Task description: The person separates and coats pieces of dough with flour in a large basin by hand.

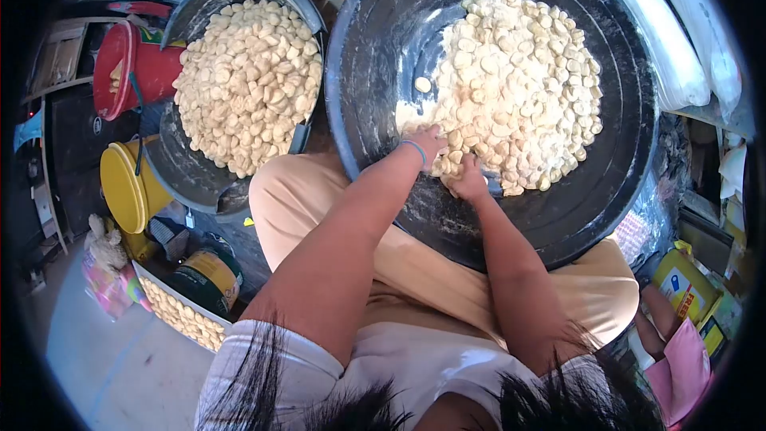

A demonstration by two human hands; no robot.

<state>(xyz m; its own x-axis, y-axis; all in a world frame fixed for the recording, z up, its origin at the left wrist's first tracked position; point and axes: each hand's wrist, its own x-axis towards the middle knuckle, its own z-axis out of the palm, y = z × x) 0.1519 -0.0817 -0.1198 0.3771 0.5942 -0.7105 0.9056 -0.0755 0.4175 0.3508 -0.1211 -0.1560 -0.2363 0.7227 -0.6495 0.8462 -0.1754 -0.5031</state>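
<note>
A heap of pale, flattened dough pieces (519, 88) dusted with flour lies in the large black basin (375, 56). My left hand (431, 146), with a blue band at the wrist, rests at the heap's near left edge. Its floury fingers are apart, and their tips are partly hidden among the pieces. Close beside it, my right hand (469, 179) curls its thumb and fingers around dough pieces at the near edge. A few pieces lie between the two hands. One loose dough piece (423, 85) sits apart on the basin floor.
A second dark tub (179, 148) heaped with rounder dough pieces stands at the left. Beyond it are a red bucket (152, 64) and a yellow bucket (124, 187). A box of pieces (183, 313) sits lower left. The basin's rim is against my crossed legs. Another person's pink-clothed limb (682, 367) shows lower right.
</note>
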